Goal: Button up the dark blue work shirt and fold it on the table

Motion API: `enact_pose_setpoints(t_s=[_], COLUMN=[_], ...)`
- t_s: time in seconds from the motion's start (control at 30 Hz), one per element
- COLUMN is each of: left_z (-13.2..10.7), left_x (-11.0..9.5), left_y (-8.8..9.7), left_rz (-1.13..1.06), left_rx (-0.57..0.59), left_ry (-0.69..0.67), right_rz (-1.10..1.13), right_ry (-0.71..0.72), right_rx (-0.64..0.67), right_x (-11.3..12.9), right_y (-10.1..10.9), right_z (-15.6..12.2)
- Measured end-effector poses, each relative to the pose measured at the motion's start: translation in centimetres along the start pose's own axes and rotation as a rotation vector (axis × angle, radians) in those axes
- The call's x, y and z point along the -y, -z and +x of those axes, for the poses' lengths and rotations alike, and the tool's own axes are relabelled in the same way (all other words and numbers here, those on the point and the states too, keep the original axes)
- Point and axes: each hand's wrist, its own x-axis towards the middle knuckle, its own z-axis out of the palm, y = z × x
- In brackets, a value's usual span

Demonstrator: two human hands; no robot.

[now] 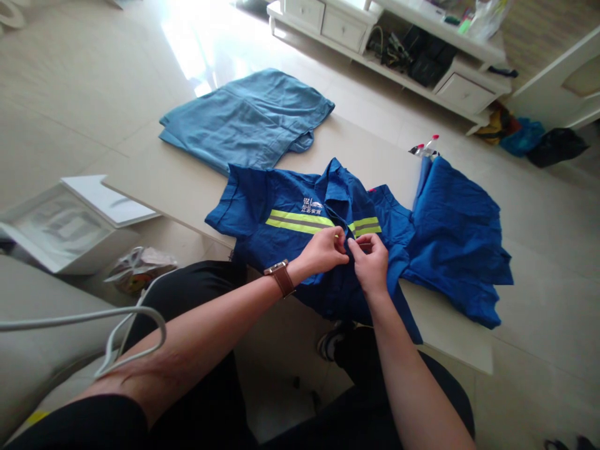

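Pale tiled flooring surrounds a low beige table [154, 181], and on it the garment under work is spread front-up: a dark blue work shirt [285, 225] with a yellow-green reflective band across the chest, lying at the near edge with its hem hanging over toward the seated person. Both hands meet at the shirt's front opening, just below the band. The left hand [323, 251], a brown-strapped watch [280, 277] on its wrist, has its fingers drawn narrow and pinches one edge of the placket; the right hand [371, 261] is likewise closed to a pinch on the facing edge, the two touching or nearly so. Whether a button sits between the fingertips cannot be made out. Judged from the lie of the cloth, the front above the hands is drawn together up to the collar, while the stretch below them looks loose, so the fastening appears partly done with the lower portion outstanding. Just to the right, a second dark blue garment [457, 240] lies crumpled and spills off the table edge, unsorted. At the far end a lighter blue garment [246, 119] lies flat, folded over on itself. Beyond stand a white drawer unit [347, 28] and, left of the table, a white box [60, 228].
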Motion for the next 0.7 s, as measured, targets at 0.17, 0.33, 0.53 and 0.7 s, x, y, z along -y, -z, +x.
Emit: enact_pose_setpoints(t_s=[0.17,0.33,0.53,0.7], left_z=[-0.9,-1.0,-1.0,-1.2], left_x=[-0.6,-0.8,-0.3,0.1], left_y=[0.4,0.6,0.5,0.2], left_rz=[0.171,0.232,0.211,0.119], left_rx=[0.148,0.192,0.207,0.189], left_ry=[0.102,0.198,0.268,0.308], right_rz=[-0.117,-0.246,-0.370,-0.431], right_ry=[0.096,0.237,0.291,0.279], right_rx=[0.078,0.018,0.069,0.119], right_x=[0.2,0.2,-0.7,-1.0], right_y=[-0.1,0.4,0.3,0.2], right_z=[-0.3,0.0,0.1,0.1])
